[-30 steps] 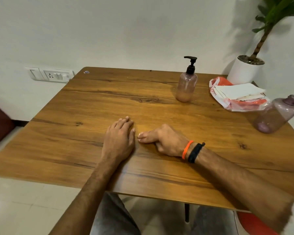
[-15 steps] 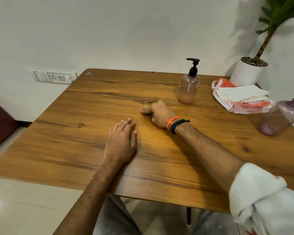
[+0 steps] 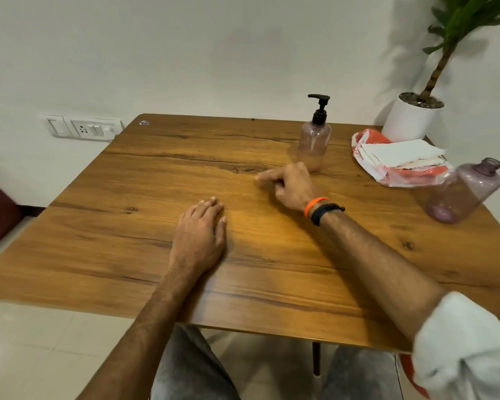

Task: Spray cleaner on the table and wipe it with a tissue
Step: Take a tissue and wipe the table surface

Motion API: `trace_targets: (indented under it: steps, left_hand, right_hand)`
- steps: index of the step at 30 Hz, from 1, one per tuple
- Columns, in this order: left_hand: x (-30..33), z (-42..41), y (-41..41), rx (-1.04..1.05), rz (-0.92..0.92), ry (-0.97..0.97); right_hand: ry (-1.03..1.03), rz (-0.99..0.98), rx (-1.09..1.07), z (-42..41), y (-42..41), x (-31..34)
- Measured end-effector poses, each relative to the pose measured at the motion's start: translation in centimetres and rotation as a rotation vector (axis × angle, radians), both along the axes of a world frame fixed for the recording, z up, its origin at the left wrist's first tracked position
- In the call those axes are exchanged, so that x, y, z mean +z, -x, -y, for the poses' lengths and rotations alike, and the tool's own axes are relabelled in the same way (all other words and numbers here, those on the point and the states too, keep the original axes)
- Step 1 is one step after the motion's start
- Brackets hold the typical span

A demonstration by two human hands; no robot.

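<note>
The pump bottle (image 3: 314, 142) of cleaner stands upright toward the far right of the table (image 3: 104, 243), nozzle facing left, w/ pinkish liquid low in it; the tissues (image 3: 399, 153) lie folded on an orange-and-white plastic bag (image 3: 370, 166) just to its right, near the edge. Our right hand (image 3: 290, 184) hangs just in front of the bottle, not touching it, fingers loosely curled w/ one pointing left, holding nothing; it looks set to close on the bottle, we'd judge. Our left hand (image 3: 198, 235) lies flat and empty, palm down, mid-table (prob. just bracing us as we lean in). Further out: a tilted purple bottle (image 3: 465, 192) w/o a cap at the right edge, a white plant pot (image 3: 410, 116) behind the tissues. Vs. half a sec ago, the right hand is further toward the bottle and clear of the wood; the left hasn't moved. Nothing sprayed yet, as far as we can tell.
</note>
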State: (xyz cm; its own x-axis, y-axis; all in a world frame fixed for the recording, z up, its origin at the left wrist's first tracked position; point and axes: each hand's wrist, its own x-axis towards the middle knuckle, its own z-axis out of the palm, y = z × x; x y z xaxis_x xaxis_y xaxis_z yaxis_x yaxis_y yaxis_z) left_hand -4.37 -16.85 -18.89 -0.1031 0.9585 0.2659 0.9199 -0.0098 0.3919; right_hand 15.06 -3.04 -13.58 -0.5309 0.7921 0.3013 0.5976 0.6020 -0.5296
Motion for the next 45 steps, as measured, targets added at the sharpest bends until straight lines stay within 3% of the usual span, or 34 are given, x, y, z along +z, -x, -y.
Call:
trace_targets:
  steps: [2, 5, 14, 18, 21, 25, 33, 35, 39, 42, 45]
  left_hand:
    - [0.1, 0.0, -0.1, 0.005, 0.005, 0.005]
    - [0.2, 0.0, -0.1, 0.005, 0.002, 0.004]
    - [0.4, 0.1, -0.4, -0.002, 0.016, -0.009]
    - [0.5, 0.1, -0.3, -0.004, 0.026, 0.004]
    - [0.5, 0.2, -0.3, 0.007, 0.015, -0.002]
    - [0.4, 0.2, -0.3, 0.007, 0.019, 0.003]
    - [0.7, 0.1, -0.6, 0.015, 0.011, 0.007]
    - [0.7, 0.2, -0.6, 0.016, 0.001, 0.003]
    - [0.7, 0.2, -0.4, -0.003, 0.015, 0.019]
    - [0.7, 0.3, -0.3, -0.010, 0.019, 0.024]
    - [0.8, 0.3, -0.4, -0.006, 0.025, 0.025]
  right_hand:
    - [-0.009, 0.094, -0.111, -2.8, 0.3, -0.6]
    - [-0.006, 0.249, -0.101, -3.5, 0.7, -1.7]
    - [-0.018, 0.212, 0.407, 8.2, -2.8, -2.3]
    - [-0.026, 0.035, 0.118, 4.0, -3.2, -0.2]
    - [0.007, 0.115, -0.109, -1.0, -3.5, -0.1]
    - [0.003, 0.266, -0.156, -3.0, -3.6, -1.5]
    - [-0.056, 0.269, 0.328, 7.8, -3.8, -2.4]
    - [-0.033, 0.212, 0.361, 8.6, -4.0, -2.3]
    - [0.014, 0.050, 0.040, 4.2, -3.9, -1.4]
    - [0.029, 0.155, -0.181, -0.7, -4.1, -1.4]
    - [0.013, 0.281, -0.233, -2.1, -4.0, -2.3]
